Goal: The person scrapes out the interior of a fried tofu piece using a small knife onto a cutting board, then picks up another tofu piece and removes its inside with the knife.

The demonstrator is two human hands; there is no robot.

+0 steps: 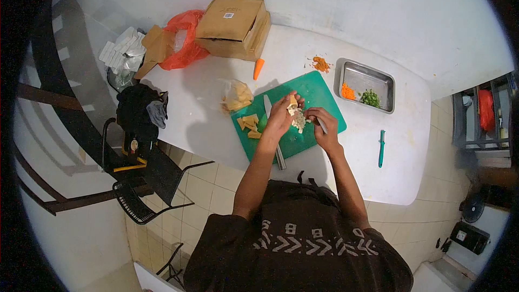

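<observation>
My left hand (280, 118) is closed around a piece of fried tofu (292, 109), its pale inside showing. Close beside it, my right hand (327, 135) grips what looks like a spoon (323, 125) by its metal handle; the tip is hidden by the fingers. White tofu crumbs (299, 123) lie beneath both hands on the green cutting board (321, 89). A knife (280, 158) rests across the board under my left forearm, its handle past the near edge. Left of it are several tofu wedges (248, 123), and a clear bag (237, 95) holds more.
A steel tray (392, 84) with chopped carrot (347, 92) and chopped greens (370, 98) stands right. A green peeler (382, 148), carrot peelings (321, 64) and a carrot piece (258, 68) lie on the white table. Behind are a cardboard box (232, 19) and red bag (184, 27); a black chair (157, 176) stands left.
</observation>
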